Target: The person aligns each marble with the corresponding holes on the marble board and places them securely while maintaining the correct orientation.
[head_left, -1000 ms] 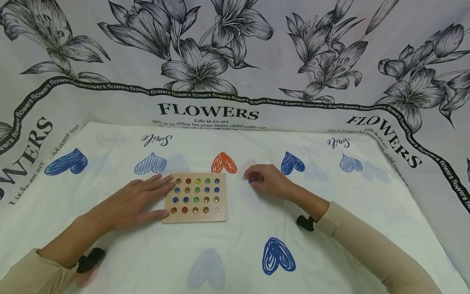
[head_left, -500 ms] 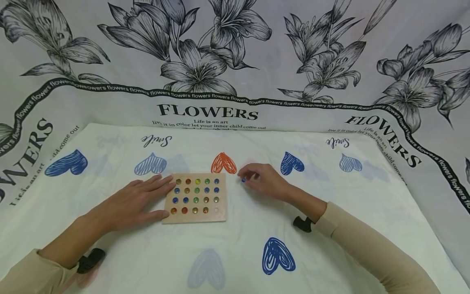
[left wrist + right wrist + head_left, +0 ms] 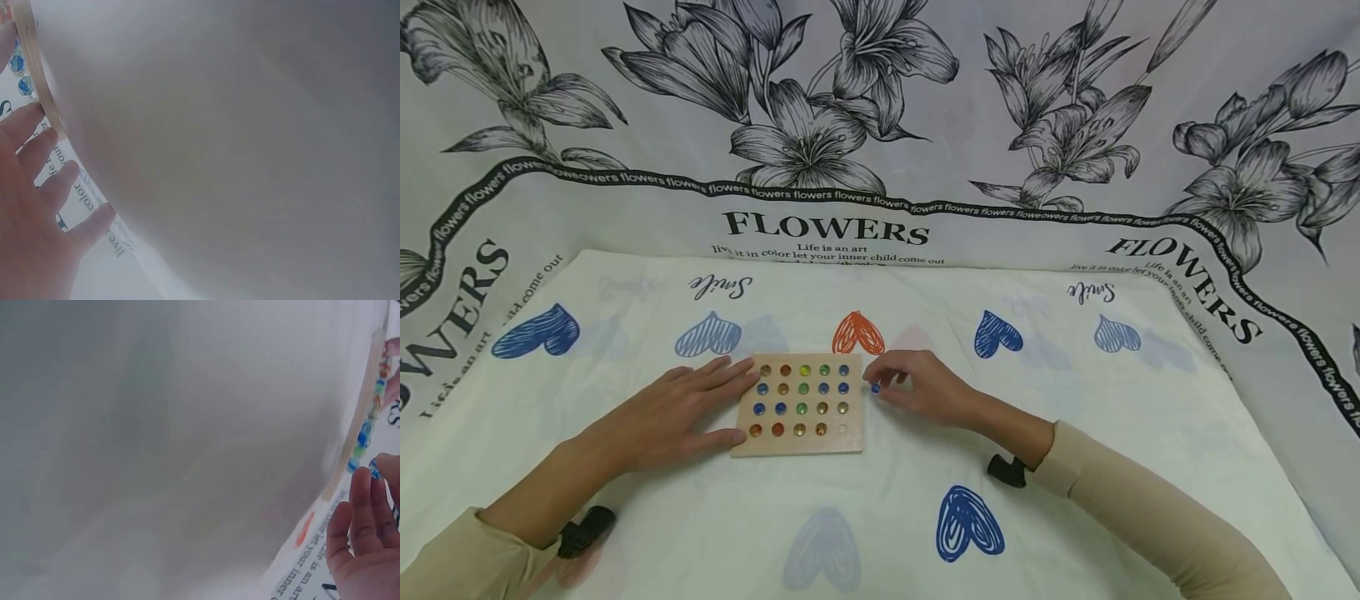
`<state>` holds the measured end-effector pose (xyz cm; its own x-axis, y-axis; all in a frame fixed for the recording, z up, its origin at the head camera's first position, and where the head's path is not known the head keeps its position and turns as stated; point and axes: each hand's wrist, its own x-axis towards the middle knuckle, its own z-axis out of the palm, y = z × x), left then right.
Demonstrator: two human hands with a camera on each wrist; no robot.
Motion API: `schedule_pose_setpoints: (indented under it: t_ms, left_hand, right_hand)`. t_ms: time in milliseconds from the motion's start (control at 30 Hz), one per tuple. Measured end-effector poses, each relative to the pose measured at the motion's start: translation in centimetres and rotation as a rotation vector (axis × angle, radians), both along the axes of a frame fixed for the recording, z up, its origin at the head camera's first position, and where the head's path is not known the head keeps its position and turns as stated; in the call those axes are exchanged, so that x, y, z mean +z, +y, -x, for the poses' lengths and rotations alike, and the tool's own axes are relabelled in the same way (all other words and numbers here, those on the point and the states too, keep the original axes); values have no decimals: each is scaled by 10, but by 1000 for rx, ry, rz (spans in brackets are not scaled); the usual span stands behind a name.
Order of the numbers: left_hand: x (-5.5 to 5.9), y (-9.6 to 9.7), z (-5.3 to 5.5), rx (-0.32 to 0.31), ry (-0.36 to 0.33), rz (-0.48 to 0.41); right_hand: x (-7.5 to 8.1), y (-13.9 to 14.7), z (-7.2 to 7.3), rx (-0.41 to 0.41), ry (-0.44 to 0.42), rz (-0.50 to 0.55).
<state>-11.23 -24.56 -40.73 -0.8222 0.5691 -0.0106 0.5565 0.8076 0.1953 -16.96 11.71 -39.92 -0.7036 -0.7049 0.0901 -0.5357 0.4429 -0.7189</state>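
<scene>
A light wooden board lies flat on the cloth, with rows of coloured glass marbles set in its hollows. Its near right hollow is bare. My left hand rests at the board's left side, fingers extended, with fingertips and thumb at its edge. Just right of the board, my right hand pinches a blue marble between thumb and fingertips. That pinch also shows at the far right of the right wrist view, the marble close beside the board's row of marbles.
A white cloth printed with hearts covers the table. Behind it hangs a floral cloth with lettering. Dark wrist devices sit under the left sleeve and the right sleeve.
My right hand has moved left and slightly nearer with the blue marble, from right of the red heart to the board's right edge. The left hand and board have stayed put.
</scene>
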Motion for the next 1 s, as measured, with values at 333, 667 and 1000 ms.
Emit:
schedule_pose_setpoints:
  t_ms: [333,667,1000]
  left_hand:
    - [1,1,1,3,-11,3]
    - [2,1,0,3,-14,-1]
    - [2,0,0,1,-5,-5]
  right_hand:
    - [-2,-10,-8,23,-20,-8]
    - [-3,-20,-17,77,-53,-9]
    - [-3,-26,-21,117,-34,-34]
